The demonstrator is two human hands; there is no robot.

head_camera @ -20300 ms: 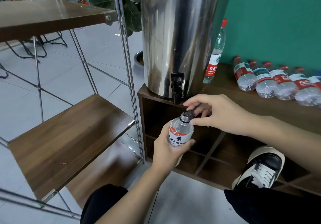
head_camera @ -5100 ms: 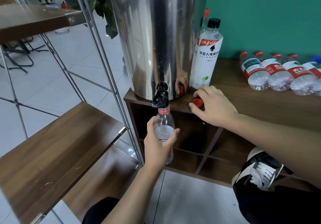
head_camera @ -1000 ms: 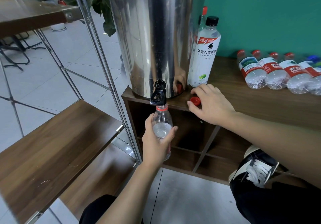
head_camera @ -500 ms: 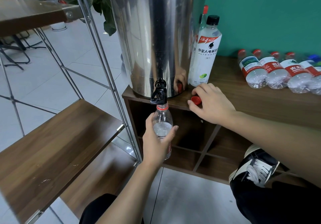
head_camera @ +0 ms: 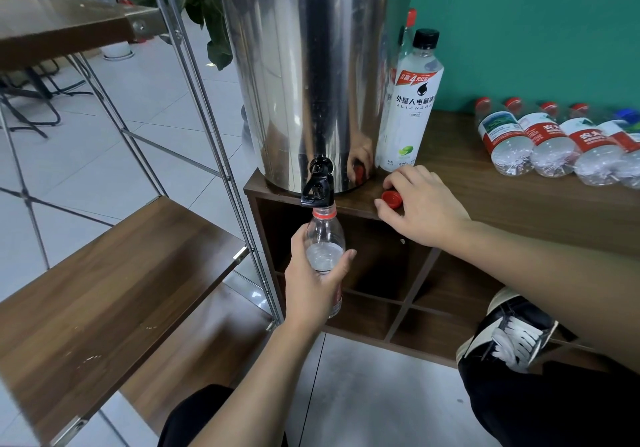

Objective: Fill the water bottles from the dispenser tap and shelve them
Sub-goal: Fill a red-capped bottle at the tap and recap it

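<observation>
Both hands are busy and well apart. Our left hand [head_camera: 317,285] is wrapped around the lower body of the clear water bottle [head_camera: 325,238], holding it upright with its open mouth right under the black tap [head_camera: 318,185] of the steel dispenser [head_camera: 304,75]. Our right hand [head_camera: 420,209] rests on the worktop [head_camera: 519,204], fingers curled over the red cap [head_camera: 392,199] that we take to belong to this bottle; whether it pinches the cap or merely covers it we cannot tell.

Water stands at about the bottle's shoulder, so we judge the fill to be well along. To finish well, we should keep the neck centred beneath the spout and the bottle vertical, watch the level as it climbs into the narrow neck, where it will rise faster, and close the tap a little before the brim so nothing spills when we lower the bottle. Our grip should stay gentle, since thin plastic squeezed hard would push water out. The cap is close, ready for screwing on.

Beside the dispenser stands a tall black-capped bottle [head_camera: 410,107]. Further right, a row of red-labelled bottles [head_camera: 554,141] lies on the worktop, likely waiting their turn. To our left, the wooden shelf [head_camera: 104,290] in its metal frame looks like the place for filled bottles.
</observation>
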